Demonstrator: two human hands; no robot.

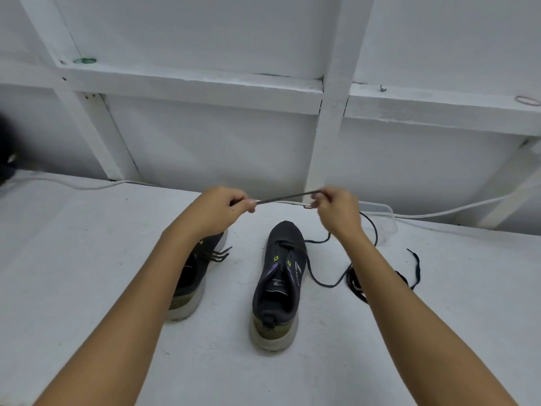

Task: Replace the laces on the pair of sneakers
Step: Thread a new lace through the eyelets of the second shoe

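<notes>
Sneakers, two dark ones with pale soles, sit on the white counter point(87, 259) with toes pointing away from the person. One sneaker point(278, 285) stands in the middle, upright, its opening facing up and a dark lace point(322, 281) threaded through its lowest eyelets near the toe; that lace trails off the shoe's right side, loops across the counter surface and rises up behind the right wrist. The other sneaker point(194, 276) lies further left, largely hidden under the left forearm, with a few dark lace ends sticking out beside its toe. Both hands are raised above the counter beyond the shoes. The left hand point(222, 208) pinches one part of a taut lace span point(285, 197) between thumb and curled fingers, and the right hand point(335, 206) pinches the other end of that span, fingers curled around it, so the stretch runs nearly level between the two hands. To the right of the middle sneaker, partly behind the right forearm, a second loose lace point(409, 273) lies in a tangled heap on the counter. A white cable point(439, 213) runs along the back edge of the counter, against the white wall point(205, 30) with its painted framing. A rubber band point(528, 100) rests on the ledge at far right.
</notes>
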